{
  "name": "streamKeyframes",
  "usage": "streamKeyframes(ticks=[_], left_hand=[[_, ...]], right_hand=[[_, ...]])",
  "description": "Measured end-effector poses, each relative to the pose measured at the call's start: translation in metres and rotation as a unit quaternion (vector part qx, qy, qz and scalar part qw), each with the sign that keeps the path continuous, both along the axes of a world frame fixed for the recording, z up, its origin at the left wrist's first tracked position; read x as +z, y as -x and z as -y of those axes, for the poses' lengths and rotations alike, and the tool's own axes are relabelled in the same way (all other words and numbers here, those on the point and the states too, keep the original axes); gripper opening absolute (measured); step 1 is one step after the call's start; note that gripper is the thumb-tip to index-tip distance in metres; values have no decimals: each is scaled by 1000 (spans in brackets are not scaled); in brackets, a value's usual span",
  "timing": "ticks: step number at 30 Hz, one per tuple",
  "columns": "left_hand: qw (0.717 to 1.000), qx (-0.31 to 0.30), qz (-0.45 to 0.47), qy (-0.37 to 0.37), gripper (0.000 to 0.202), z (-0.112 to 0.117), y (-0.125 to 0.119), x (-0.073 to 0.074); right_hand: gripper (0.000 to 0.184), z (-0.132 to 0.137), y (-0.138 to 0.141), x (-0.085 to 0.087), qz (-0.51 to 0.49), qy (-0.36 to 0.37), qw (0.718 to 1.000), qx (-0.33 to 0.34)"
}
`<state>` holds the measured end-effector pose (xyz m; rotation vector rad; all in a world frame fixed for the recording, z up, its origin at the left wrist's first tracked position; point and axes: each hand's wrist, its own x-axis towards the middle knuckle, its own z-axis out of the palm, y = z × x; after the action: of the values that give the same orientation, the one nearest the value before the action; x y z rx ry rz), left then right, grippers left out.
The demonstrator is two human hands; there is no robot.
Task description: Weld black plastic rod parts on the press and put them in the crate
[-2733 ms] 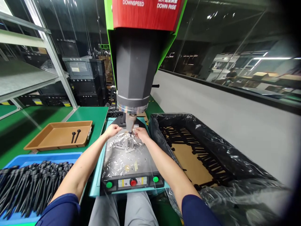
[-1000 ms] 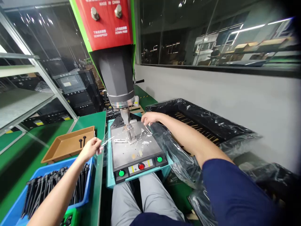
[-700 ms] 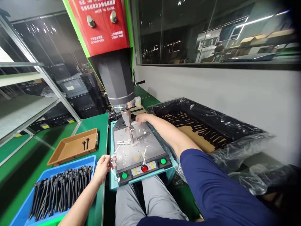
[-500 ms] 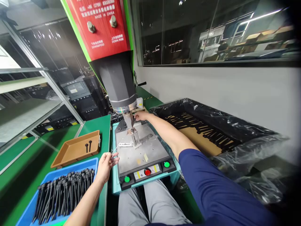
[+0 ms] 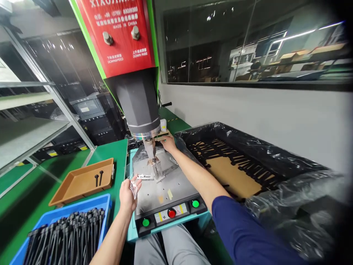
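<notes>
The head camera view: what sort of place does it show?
Probably a factory workstation: a red-and-green machine, a blue bin holding many black parts, and stacked crates behind.

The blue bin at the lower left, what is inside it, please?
Inside the blue bin lie many black rods with thicker heads, heaped together. Whatever lies beneath the heap is covered.

Clear film [image 5: 134,189] in left fingers [image 5: 138,182]
</notes>
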<state>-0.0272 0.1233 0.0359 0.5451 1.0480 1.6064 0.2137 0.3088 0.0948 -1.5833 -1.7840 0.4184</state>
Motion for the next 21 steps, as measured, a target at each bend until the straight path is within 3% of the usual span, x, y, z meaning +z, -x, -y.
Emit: streamKeyframes(ticks=[3,4,6,7,9,11,13,14,18,21], left_hand=[[998,11,65,9,10,-6,-2,-1],[996,13,87,11,11,-9,-3,-1],[992,17,122,5,12,-13,-4,0],[991,19,132,1,12,-15,-6,0],[990,20,140,-13,14,-17,-9,1],[989,23,141,-24,17,-15,-14,1],[991,23,131,-29,17,-11,-18,-1],[992,25,118,-33,15,-8,-20,-2],[996,31,50,-65,7,5,-23,-8],[995,40,25,-88,6,12,-21,-12]], right_hand=[[31,68,-7,-53,-61,45,997,-21],[29,97,-3,-77,-170,80,982,-10],[30,159,14,-124,-359,235,901,58],[36,187,27,-144,-433,313,840,88],[49,232,56,-170,-560,394,718,127],[57,256,87,-175,-652,413,614,167],[60,261,113,-163,-719,375,550,202],[59,259,122,-155,-742,348,533,212],[44,237,134,-125,-787,303,518,145],[25,220,121,-117,-795,305,519,71]])
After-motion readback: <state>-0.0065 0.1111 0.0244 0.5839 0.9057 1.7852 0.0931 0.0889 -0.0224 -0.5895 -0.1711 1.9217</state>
